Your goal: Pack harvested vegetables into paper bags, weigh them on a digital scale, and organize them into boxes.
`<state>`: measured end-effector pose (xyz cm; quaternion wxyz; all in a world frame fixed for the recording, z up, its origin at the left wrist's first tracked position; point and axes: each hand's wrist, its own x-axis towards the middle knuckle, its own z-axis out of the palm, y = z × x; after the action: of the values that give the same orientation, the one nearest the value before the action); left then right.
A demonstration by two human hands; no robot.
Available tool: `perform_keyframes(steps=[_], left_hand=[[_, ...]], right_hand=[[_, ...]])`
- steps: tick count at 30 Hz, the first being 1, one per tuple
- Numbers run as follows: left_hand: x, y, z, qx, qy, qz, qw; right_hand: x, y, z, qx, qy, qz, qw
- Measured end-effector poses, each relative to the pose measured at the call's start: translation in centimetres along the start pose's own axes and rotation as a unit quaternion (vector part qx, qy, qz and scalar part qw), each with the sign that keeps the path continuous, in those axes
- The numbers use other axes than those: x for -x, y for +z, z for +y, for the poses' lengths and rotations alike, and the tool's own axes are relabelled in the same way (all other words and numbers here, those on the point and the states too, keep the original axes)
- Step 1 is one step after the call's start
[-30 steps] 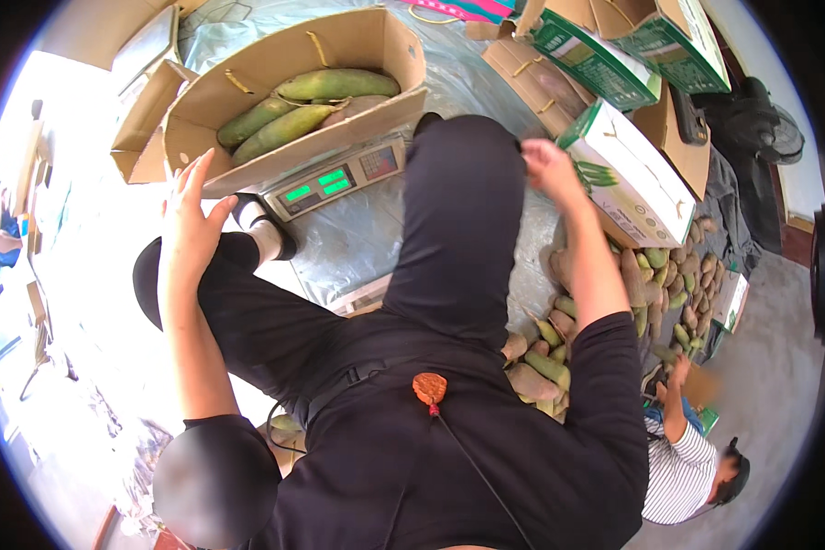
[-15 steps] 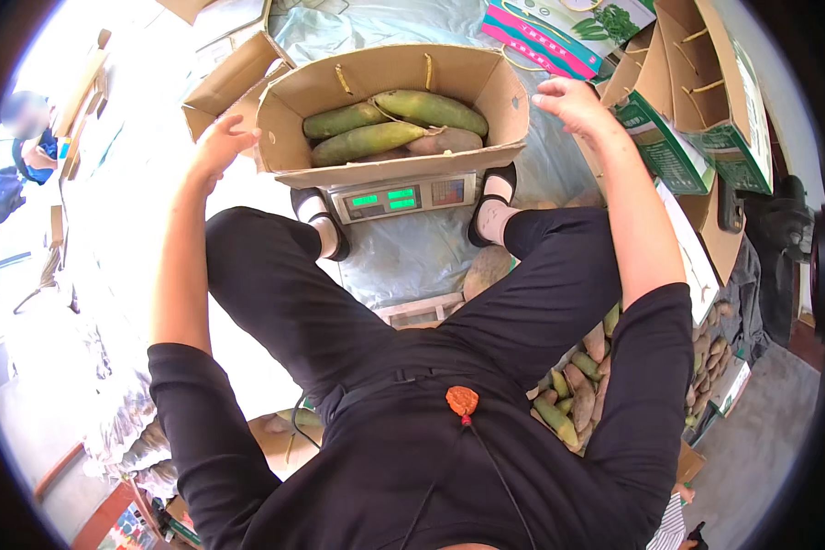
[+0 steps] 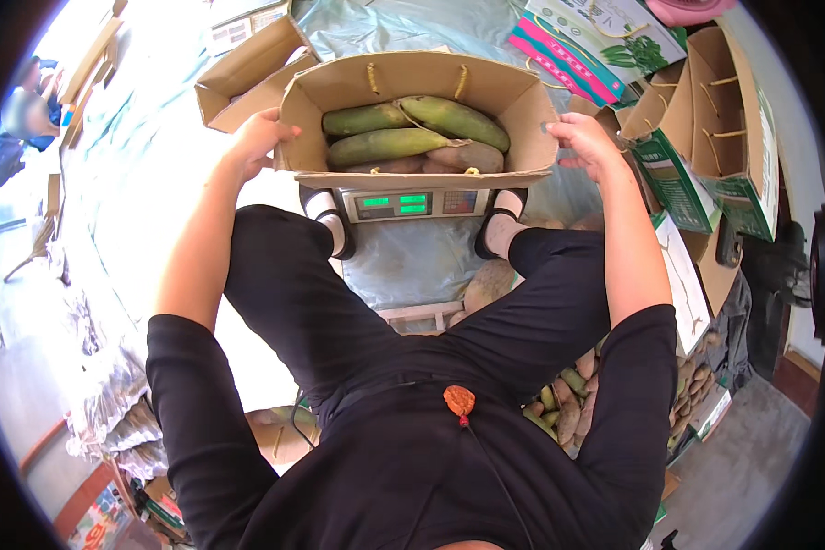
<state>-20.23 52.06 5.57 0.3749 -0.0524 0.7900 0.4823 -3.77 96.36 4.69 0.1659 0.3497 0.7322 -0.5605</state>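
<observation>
An open cardboard box [image 3: 412,73] with yellow cord handles stands on a digital scale [image 3: 422,203] between my feet. Several long green radishes [image 3: 390,145], some brownish at the ends, lie inside it. My left hand [image 3: 257,145] is at the box's left side, thumb over the edge and fingers partly hidden behind the wall. At the right side, my right hand [image 3: 588,145] has thumb and fingertips closed on the edge near a small round hole. Green digits glow on the scale's display.
Empty upright cartons [image 3: 720,92] crowd the right, beside a printed box [image 3: 605,41]. Another open carton [image 3: 247,82] stands left of mine. Loose radishes [image 3: 568,403] lie by my right leg. A person [image 3: 29,119] is at the far left.
Both hands have come inward from beside the box and now touch its left and right sides. The view has shifted slightly, so the box appears farther right.
</observation>
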Motion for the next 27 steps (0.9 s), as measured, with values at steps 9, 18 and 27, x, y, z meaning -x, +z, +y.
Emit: perform_keyframes(steps=[9,18,27], left_hand=[[0.6,0.7,0.0,0.011,-0.018,0.025,0.999],[-1.1,-0.6,-2.4,-0.006,0.05,0.129,0.99],[1.5,-9.1,-5.8,0.116,0.036,0.194,0.973]], right_hand=[[-1.4,2.0,-0.1,0.058,0.052,0.009,0.997],[-2.7,2.1,-1.0,0.002,0.017,-0.002,1.0],[-0.7,8.1,-8.6,-0.036,-0.05,-0.074,0.995]])
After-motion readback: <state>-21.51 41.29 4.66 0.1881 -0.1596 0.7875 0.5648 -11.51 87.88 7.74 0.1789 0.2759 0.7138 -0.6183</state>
